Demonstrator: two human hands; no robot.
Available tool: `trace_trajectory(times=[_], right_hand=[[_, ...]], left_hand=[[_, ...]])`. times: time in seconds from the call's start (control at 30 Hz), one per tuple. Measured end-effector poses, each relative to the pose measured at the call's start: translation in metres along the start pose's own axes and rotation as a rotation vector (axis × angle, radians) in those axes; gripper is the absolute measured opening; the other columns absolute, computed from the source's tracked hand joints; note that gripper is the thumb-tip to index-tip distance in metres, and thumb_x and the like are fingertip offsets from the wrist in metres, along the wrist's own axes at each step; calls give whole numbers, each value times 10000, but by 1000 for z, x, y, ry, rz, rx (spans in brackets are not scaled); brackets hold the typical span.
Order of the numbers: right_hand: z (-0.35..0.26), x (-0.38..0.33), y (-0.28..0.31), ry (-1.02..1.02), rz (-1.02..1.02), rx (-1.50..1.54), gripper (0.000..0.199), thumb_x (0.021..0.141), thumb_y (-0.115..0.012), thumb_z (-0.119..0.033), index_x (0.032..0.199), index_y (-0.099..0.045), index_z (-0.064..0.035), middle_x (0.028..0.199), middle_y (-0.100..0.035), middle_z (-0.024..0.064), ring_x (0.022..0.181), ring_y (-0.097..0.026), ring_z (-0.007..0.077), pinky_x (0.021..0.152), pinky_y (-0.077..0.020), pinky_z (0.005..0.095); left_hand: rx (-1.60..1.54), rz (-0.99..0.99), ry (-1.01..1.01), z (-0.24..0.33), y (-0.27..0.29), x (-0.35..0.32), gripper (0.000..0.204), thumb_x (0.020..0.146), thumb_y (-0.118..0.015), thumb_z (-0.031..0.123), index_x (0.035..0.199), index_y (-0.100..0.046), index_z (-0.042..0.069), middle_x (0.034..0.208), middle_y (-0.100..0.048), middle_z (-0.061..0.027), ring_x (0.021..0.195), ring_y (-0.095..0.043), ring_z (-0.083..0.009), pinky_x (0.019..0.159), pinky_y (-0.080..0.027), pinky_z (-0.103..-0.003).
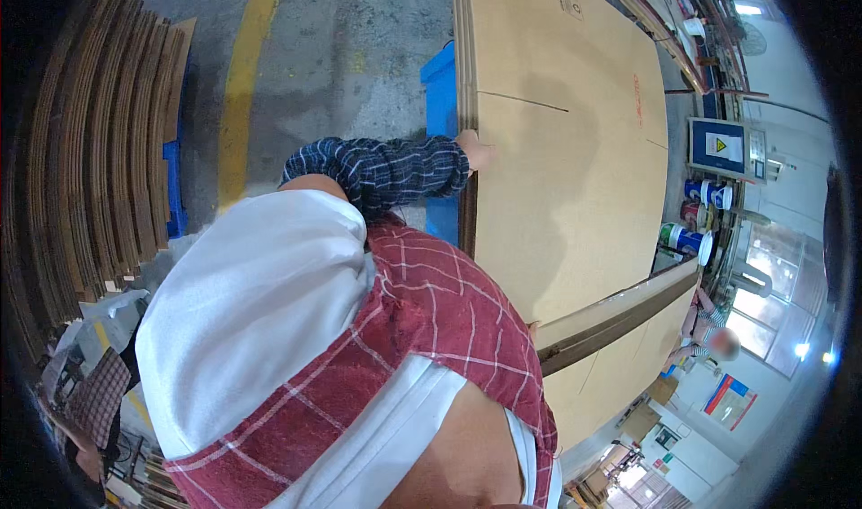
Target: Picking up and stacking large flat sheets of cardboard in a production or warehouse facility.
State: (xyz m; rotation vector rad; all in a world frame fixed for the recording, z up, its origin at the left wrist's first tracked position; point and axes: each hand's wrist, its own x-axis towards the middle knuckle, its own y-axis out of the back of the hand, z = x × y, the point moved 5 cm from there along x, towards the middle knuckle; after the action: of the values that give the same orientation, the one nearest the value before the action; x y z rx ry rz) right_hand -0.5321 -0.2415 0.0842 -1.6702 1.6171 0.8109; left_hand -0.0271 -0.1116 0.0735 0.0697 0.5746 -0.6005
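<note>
My left hand [477, 151], in a dark checked sleeve, grips the near edge of a large flat cardboard sheet [575, 168] on top of a stack. Its fingers are closed on the rim. Only a sliver of skin, apparently my right hand [533, 330], shows beside my red checked apron, at the end of a raised cardboard strip [620, 316]. Its fingers are hidden. The strip stands up across the sheet, with more cardboard beyond it. A short dark slit and red marks show on the sheet.
Blue supports [440, 87] stand under the stack. At left, upright cardboard sheets [108, 150] are packed near a yellow floor line [244, 78]. Another person [705, 334] is at the sheet's far right side. Paint-type buckets [687, 240] and a metal frame stand beyond it.
</note>
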Motion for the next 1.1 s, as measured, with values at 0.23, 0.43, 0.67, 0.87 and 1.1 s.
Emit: trace_trajectory(times=[0.23, 0.43, 0.67, 0.87, 1.1], right_hand=[[14, 23, 34, 192, 289, -284, 453, 757, -373, -520, 853, -496, -94, 769, -520, 50, 655, -475, 173, 540, -395, 337], [91, 84, -274, 129, -316, -333, 471, 756, -381, -515, 926, -472, -85, 854, -504, 61, 733, -468, 183, 605, -390, 344], [113, 22, -335, 81, -542, -125, 508, 754, -391, -510, 1011, -444, -75, 954, -485, 75, 823, -460, 194, 680, -386, 352], [80, -57, -101, 254, -110, 120, 551, 753, -399, -505, 1084, -420, -66, 1039, -469, 86, 900, -454, 204, 745, -381, 359], [111, -82, -37, 324, -36, 190, 559, 773, -403, -454, 1152, -359, -44, 1127, -421, 87, 997, -421, 214, 840, -341, 342]], left_hand=[[133, -91, 38, 47, 16, -29, 266, 648, -585, 181, 837, -578, -7, 744, -588, -97, 647, -561, -151, 542, -447, -273], [426, -67, -93, 9, 15, -26, 187, 640, -591, 168, 717, -502, 23, 683, -525, -114, 628, -504, -188, 587, -412, -327], [-109, 15, 285, -74, 6, -26, 857, 542, -663, 458, 1166, -276, 16, 1171, -307, -165, 1118, -254, -250, 911, -248, -347], [-564, -423, 292, -30, -9, -76, 491, 724, -570, 276, 1115, -393, 37, 1074, -459, -93, 971, -458, -158, 801, -388, -307], [-423, -454, 80, 4, -10, -67, 421, 734, -547, 290, 1052, -448, 33, 962, -526, -63, 875, -503, -152, 730, -417, -294]])
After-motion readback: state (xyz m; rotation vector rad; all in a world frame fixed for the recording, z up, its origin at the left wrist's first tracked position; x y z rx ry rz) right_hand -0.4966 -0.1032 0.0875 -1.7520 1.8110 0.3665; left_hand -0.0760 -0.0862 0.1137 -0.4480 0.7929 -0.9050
